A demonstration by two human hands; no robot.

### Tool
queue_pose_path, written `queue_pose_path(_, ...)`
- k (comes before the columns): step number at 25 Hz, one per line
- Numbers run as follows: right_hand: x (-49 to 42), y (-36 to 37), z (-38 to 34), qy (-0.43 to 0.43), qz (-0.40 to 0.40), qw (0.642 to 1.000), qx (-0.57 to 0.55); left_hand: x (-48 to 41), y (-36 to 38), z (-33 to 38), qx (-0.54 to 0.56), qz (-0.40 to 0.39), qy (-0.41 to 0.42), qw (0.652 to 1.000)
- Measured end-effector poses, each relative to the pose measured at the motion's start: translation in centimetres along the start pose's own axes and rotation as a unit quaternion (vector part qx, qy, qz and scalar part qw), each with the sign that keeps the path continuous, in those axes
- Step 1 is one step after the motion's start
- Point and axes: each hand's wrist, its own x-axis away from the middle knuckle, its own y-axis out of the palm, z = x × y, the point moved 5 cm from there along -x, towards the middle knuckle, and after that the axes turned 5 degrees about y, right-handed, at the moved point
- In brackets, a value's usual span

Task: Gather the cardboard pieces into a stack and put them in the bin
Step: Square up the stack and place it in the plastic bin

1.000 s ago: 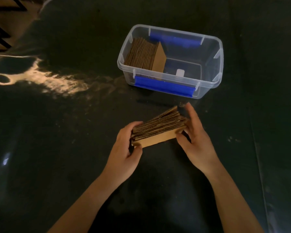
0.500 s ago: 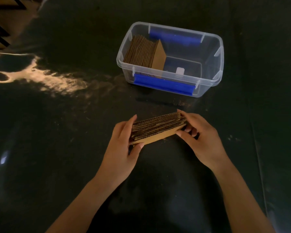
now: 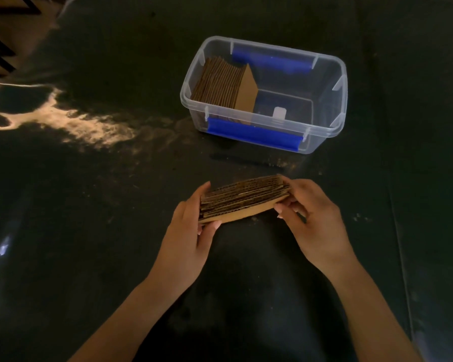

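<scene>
A dark, dim table catches a patch of glare at the left. Near the middle, the left hand and right hand clamp the ends of a cardboard stack. Beyond it, nothing between, stands a clear bin with blue handles, more cardboard leaning inside its left end.

Hard to tell what sort of place: a dim room, a dark glossy table, bare tan floor at ten o'clock.
</scene>
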Motion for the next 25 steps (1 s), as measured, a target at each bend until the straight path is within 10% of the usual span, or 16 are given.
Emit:
queue_pose_path(13,0.3,-0.8,-0.4,0.054,-0.009,0.998,-0.006,-1.0,-0.9,1.2,-0.029,-0.013,0.054,0.998)
queue_pose_path(20,-8.5,-14.2,-10.6,-0.135,0.032,0.978,0.154,-8.7,-5.8,12.0,-0.035,0.137,0.188,0.972)
queue_pose_path(25,-18.8,-14.5,-9.7,-0.097,-0.105,0.966,0.218,-16.8,-3.3,14.9,-0.067,0.071,0.122,0.988)
